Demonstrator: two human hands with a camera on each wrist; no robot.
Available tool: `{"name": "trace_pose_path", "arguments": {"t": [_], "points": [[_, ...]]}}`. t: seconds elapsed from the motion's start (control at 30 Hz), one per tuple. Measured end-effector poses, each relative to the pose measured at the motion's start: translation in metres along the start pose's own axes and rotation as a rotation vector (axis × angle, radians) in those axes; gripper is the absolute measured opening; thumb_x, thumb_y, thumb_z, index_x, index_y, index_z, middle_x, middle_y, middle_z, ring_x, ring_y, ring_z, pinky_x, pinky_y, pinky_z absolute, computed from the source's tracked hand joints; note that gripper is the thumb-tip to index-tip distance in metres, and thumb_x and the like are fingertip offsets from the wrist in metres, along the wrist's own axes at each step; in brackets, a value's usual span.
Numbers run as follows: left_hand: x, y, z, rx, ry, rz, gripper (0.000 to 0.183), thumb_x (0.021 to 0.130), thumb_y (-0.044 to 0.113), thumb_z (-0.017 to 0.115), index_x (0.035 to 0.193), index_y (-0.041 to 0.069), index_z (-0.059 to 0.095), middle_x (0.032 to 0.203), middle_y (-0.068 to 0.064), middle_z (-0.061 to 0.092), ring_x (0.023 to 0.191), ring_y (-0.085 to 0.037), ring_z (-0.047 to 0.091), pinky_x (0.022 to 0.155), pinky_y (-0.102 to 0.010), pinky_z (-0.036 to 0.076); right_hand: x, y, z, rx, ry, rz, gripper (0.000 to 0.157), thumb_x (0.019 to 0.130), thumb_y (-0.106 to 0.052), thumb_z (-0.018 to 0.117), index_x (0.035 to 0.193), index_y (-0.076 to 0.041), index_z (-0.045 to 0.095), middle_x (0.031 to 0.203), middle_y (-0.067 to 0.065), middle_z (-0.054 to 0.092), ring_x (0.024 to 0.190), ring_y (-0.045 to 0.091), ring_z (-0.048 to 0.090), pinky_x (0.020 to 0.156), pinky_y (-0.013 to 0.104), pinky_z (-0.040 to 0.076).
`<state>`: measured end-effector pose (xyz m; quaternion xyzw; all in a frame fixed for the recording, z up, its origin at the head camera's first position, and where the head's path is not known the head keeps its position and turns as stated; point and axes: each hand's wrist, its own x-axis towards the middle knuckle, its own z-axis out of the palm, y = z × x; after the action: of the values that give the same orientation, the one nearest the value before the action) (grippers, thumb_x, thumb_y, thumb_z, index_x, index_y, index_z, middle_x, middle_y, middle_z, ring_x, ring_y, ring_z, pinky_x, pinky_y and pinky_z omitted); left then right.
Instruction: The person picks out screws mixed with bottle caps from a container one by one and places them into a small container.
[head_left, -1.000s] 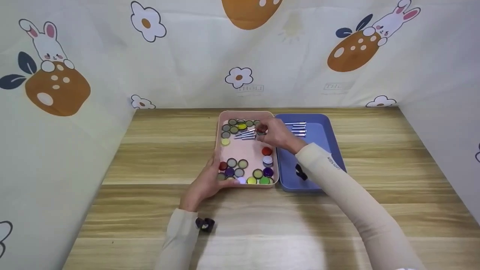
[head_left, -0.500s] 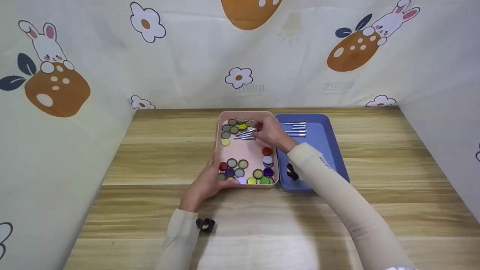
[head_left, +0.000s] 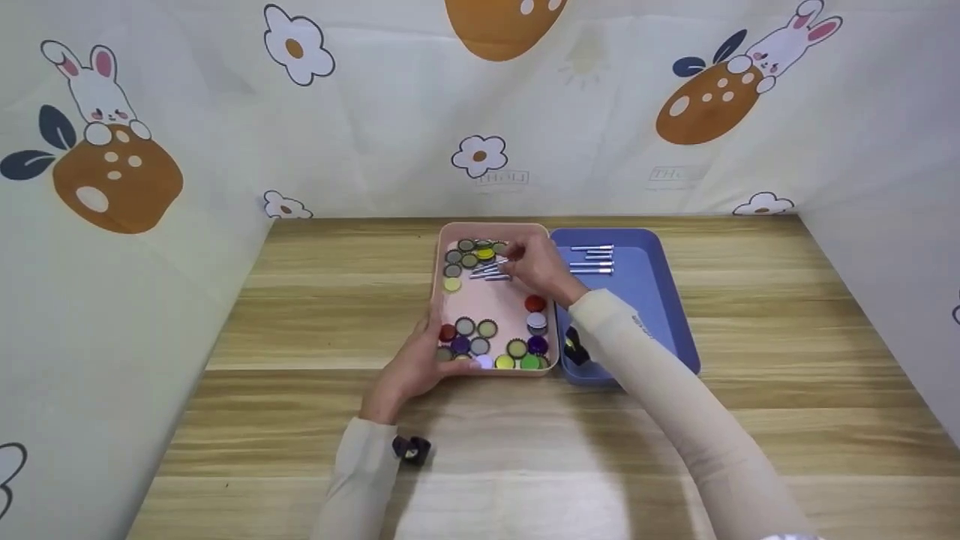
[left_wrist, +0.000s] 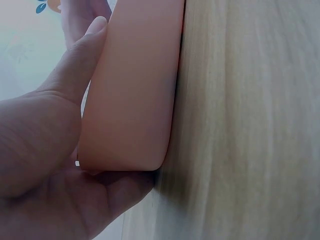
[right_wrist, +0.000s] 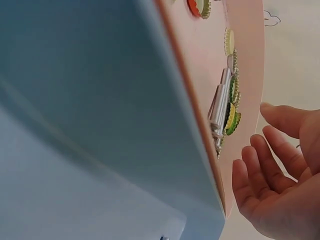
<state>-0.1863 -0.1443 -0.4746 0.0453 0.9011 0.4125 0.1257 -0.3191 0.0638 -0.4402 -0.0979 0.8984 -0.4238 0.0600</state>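
My left hand (head_left: 411, 367) grips the near left corner of a pink tray (head_left: 495, 373), its thumb along the front rim. The left wrist view shows the tray's pink wall (left_wrist: 135, 100) between thumb and fingers. Over the tray's far right part hovers my right hand (head_left: 544, 264); in the right wrist view its loosely bent fingers (right_wrist: 257, 172) and thumb stand apart with nothing between them. Just left of it lie several silver screws or bolts (head_left: 489, 274), thin and headed. Bottle caps, such as a red one (head_left: 535, 303) and a yellow one (head_left: 486, 254), line the tray's sides.
A blue tray (head_left: 651, 292) stands directly right of the pink one, with several similar silver screws (head_left: 592, 264) at its far end. The right forearm crosses above it. Both trays sit on a wooden table (head_left: 322, 300) before a patterned cloth wall (head_left: 375, 112).
My right hand has shifted slightly left over the pink tray. A dark red cap seen at its fingertips a second ago is no longer visible. The left hand has stayed put.
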Motion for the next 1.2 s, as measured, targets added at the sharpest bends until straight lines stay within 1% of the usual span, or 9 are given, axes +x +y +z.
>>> {"name": "trace_pose_path", "arguments": {"t": [0.13, 0.37, 0.43, 0.53, 0.63, 0.87, 1.03, 1.13, 1.2], "points": [[0.000, 0.000, 0.000, -0.010, 0.005, 0.006, 0.126, 0.080, 0.036, 0.084, 0.162, 0.018, -0.010, 0.168, -0.020, 0.011, 0.152, -0.038, 0.025, 0.126, -0.052, 0.022, 0.000, -0.001, 0.003, 0.031, 0.001, 0.021, 0.021, 0.084, 0.005, 0.072, 0.104, 0.004, 0.074, 0.101, 0.015, 0.072, 0.087, 0.020, 0.062, 0.070, 0.024, 0.054], [-0.001, 0.002, 0.002, -0.040, -0.008, -0.030, 0.128, 0.079, 0.036, 0.085, 0.161, 0.025, -0.014, 0.170, -0.015, 0.008, 0.154, -0.033, 0.022, 0.127, -0.049, 0.020, 0.003, -0.001, 0.008, 0.072, 0.012, 0.032, 0.021, 0.081, 0.010, 0.072, 0.103, 0.008, 0.074, 0.101, 0.019, 0.073, 0.082, 0.018, 0.063, 0.065, 0.020, 0.053], [-0.001, 0.002, 0.002, -0.035, -0.005, -0.021, 0.128, 0.079, 0.037, 0.085, 0.161, 0.024, -0.012, 0.169, -0.016, 0.010, 0.154, -0.034, 0.024, 0.126, -0.050, 0.021, 0.004, -0.001, 0.008, 0.082, 0.024, 0.032, 0.021, 0.080, 0.011, 0.071, 0.101, 0.008, 0.074, 0.101, 0.019, 0.073, 0.083, 0.017, 0.063, 0.066, 0.020, 0.053], [0.000, 0.000, 0.001, -0.026, 0.005, 0.004, 0.127, 0.079, 0.036, 0.085, 0.162, 0.021, -0.010, 0.168, -0.019, 0.015, 0.151, -0.035, 0.029, 0.125, -0.051, 0.025, 0.005, -0.002, 0.008, 0.067, 0.030, 0.027, 0.019, 0.079, 0.011, 0.071, 0.098, 0.008, 0.074, 0.102, 0.020, 0.074, 0.083, 0.017, 0.061, 0.067, 0.021, 0.051], [0.000, 0.000, 0.001, -0.020, 0.011, 0.022, 0.127, 0.079, 0.036, 0.085, 0.162, 0.020, -0.010, 0.166, -0.021, 0.018, 0.150, -0.035, 0.032, 0.124, -0.051, 0.027, 0.005, -0.004, 0.008, 0.035, 0.023, 0.038, 0.018, 0.079, 0.010, 0.071, 0.096, 0.007, 0.075, 0.101, 0.017, 0.073, 0.083, 0.016, 0.060, 0.067, 0.021, 0.049], [0.000, -0.001, 0.002, -0.017, 0.006, 0.005, 0.128, 0.078, 0.037, 0.085, 0.161, 0.022, -0.011, 0.166, -0.022, 0.016, 0.150, -0.037, 0.031, 0.125, -0.051, 0.025, 0.004, -0.010, 0.007, 0.033, 0.005, 0.096, 0.019, 0.080, 0.010, 0.071, 0.097, 0.005, 0.076, 0.097, 0.013, 0.073, 0.079, 0.018, 0.063, 0.060, 0.021, 0.052], [0.001, 0.000, 0.002, -0.025, 0.001, 0.001, 0.128, 0.079, 0.037, 0.085, 0.161, 0.021, -0.012, 0.167, -0.020, 0.016, 0.151, -0.035, 0.029, 0.126, -0.050, 0.023, 0.005, -0.015, 0.005, 0.010, -0.014, 0.134, 0.019, 0.079, 0.011, 0.071, 0.097, 0.006, 0.076, 0.095, 0.011, 0.071, 0.080, 0.018, 0.060, 0.057, 0.020, 0.047], [0.001, 0.000, 0.001, -0.025, 0.001, 0.001, 0.128, 0.079, 0.037, 0.085, 0.161, 0.021, -0.012, 0.167, -0.019, 0.015, 0.152, -0.035, 0.028, 0.126, -0.050, 0.022, 0.007, -0.017, 0.005, -0.032, -0.026, 0.143, 0.018, 0.079, 0.010, 0.071, 0.096, 0.006, 0.076, 0.092, 0.011, 0.071, 0.076, 0.018, 0.058, 0.053, 0.020, 0.044], [0.000, 0.000, 0.001, -0.020, 0.003, 0.005, 0.128, 0.079, 0.037, 0.085, 0.161, 0.020, -0.012, 0.167, -0.020, 0.014, 0.152, -0.036, 0.028, 0.126, -0.050, 0.023, 0.008, -0.018, 0.006, -0.078, -0.028, 0.133, 0.015, 0.078, 0.009, 0.072, 0.092, 0.006, 0.077, 0.088, 0.011, 0.071, 0.072, 0.017, 0.057, 0.050, 0.019, 0.042]]}}
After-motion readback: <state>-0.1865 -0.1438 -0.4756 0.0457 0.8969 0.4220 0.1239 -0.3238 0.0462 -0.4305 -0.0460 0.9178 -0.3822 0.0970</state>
